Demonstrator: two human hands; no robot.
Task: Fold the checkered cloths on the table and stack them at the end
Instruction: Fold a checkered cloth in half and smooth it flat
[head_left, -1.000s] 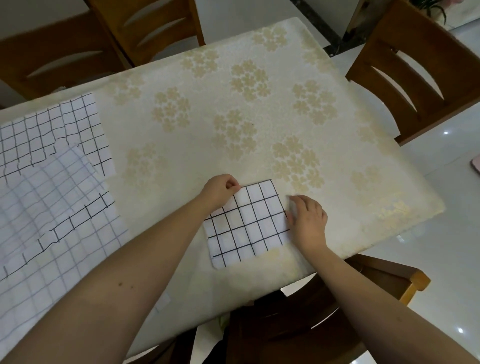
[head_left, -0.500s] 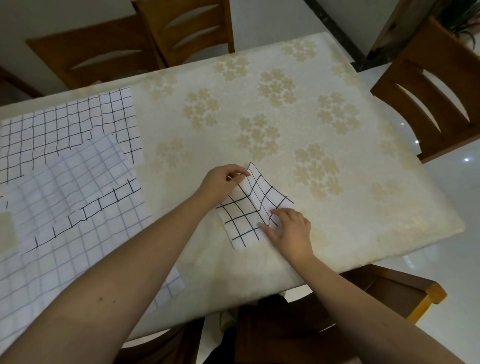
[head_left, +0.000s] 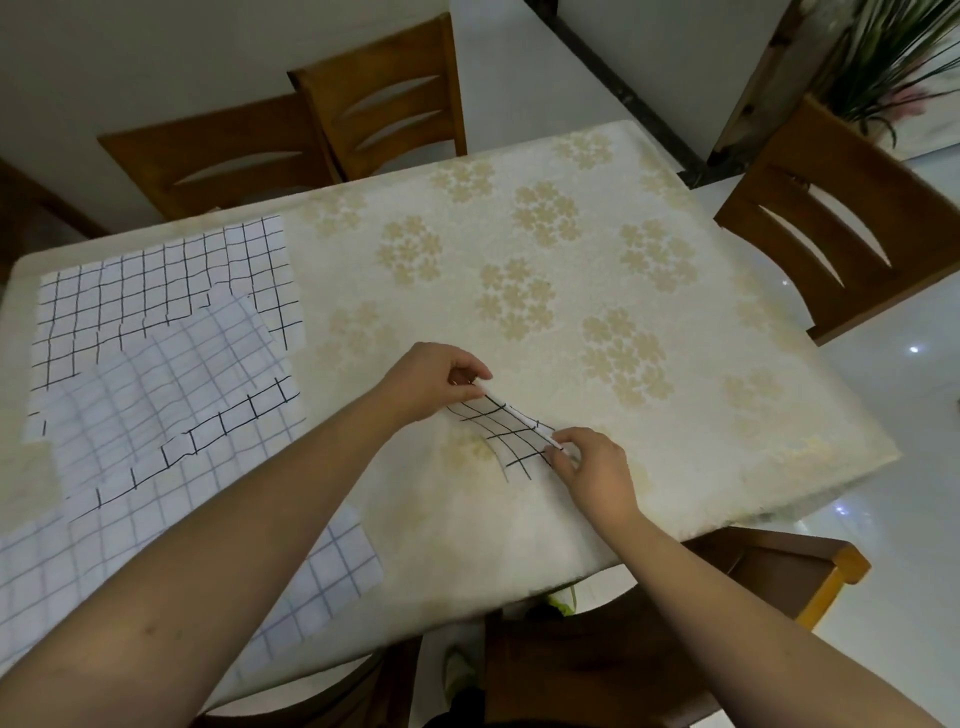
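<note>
Pinching folded cloth edge, left hand, right hand

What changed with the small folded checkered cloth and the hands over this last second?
The small black-checked white cloth went from lying flat to lifted along its far edge. The left hand keeps pinching its far corner; the right hand now pinches the other corner. The spread checkered cloths stayed put.

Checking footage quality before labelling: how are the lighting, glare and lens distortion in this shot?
Head view: dim, flat indoor light; the folded cloth and both hands, left and right, stay readable; small glare spots on the floor; wide-angle bending along the table edges.
</note>
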